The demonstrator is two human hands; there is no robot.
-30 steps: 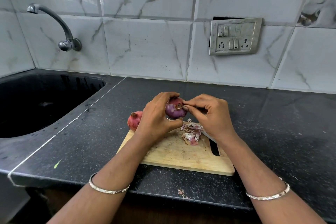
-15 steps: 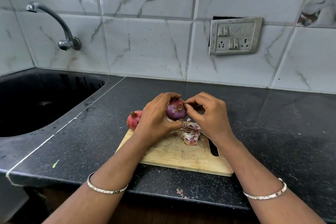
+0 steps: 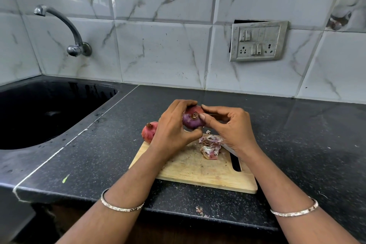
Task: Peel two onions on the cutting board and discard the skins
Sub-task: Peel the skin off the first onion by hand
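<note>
While a second red onion (image 3: 149,132) waits unpeeled at the far corner of the cutting board (image 3: 198,173), the left hand (image 3: 174,125) grips a half-peeled red onion (image 3: 190,123) above it as the right hand (image 3: 231,127) pinches skin (image 3: 195,109) near its root; the next move likely calls for a firm downward tear.

White marble-veined wall tiles (image 3: 164,51) rise behind a black speckled desk (image 3: 297,134). A dark sink (image 3: 59,90) sits at left under a curved metal tap (image 3: 73,49). A switch panel (image 3: 258,41) hangs at right. Bright glare marks the upper-left tiles.
</note>
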